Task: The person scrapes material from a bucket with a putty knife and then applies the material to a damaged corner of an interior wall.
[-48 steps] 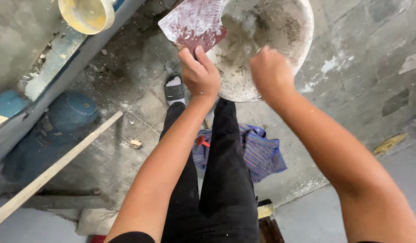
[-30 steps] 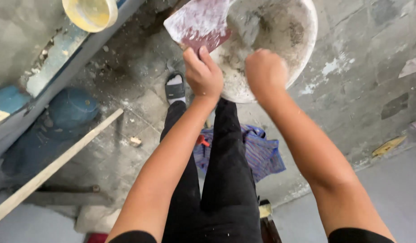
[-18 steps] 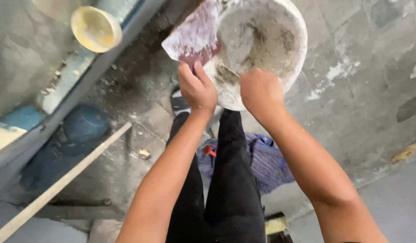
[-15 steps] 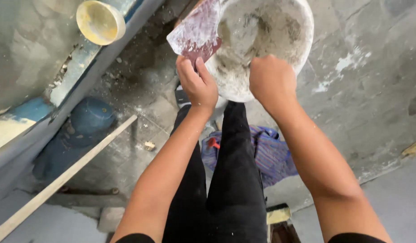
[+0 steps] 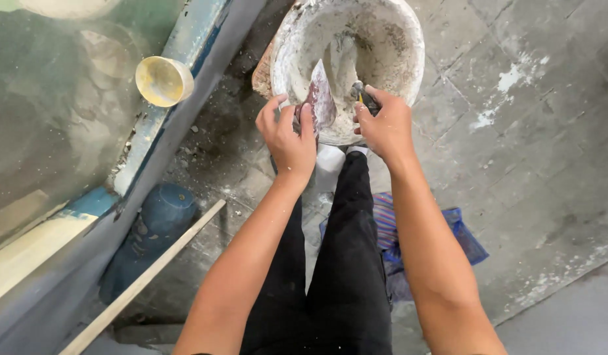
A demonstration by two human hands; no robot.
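The left hand (image 5: pixel 289 135) pinches a plaster-smeared trowel blade (image 5: pixel 320 102), and the right hand (image 5: pixel 383 125) is closed round a small scraper (image 5: pixel 360 92), probably a putty knife. Both tools sit just beyond the grips, inside the white bucket (image 5: pixel 409 49). The step looks like scraping paste onto the blade; it calls for a steady wipe. The paste looks grey, thick and crusted.

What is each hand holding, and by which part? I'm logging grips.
Left hand holds a plaster-smeared trowel at its blade's near end; right hand grips a small tool by its handle.
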